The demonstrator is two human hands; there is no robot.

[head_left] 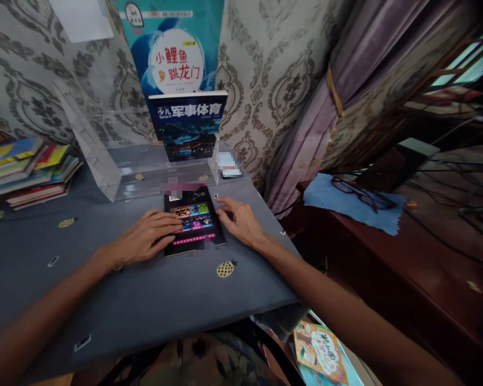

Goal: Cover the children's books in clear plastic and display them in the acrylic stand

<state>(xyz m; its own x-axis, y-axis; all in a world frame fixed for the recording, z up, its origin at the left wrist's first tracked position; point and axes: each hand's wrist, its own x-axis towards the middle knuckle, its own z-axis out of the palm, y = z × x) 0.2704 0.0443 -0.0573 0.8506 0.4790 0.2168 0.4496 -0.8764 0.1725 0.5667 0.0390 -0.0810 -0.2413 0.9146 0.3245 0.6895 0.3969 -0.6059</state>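
A thin black book (195, 244) with small colourful pictures and a pink strip lies flat on the grey patterned tablecloth (145, 300). My left hand (151, 233) rests on its left side, fingers stretched across the cover. At the book's right edge is my right hand (241, 222), its index finger reaching toward the upper corner and its thumb apart from it. I cannot tell whether those fingertips touch the book. Behind it, a clear acrylic stand (108, 171) holds a dark blue book (191, 131) upright, with a teal book (205, 32) standing behind.
A pile of books (28, 166) sits at the table's left. To the right, a dark red cabinet (346, 241) carries a blue cloth (346, 209), glasses (364, 195) and loose cables. A tied curtain (309, 128) hangs by the wall. Below the table's right edge lies an orange book (317, 351).
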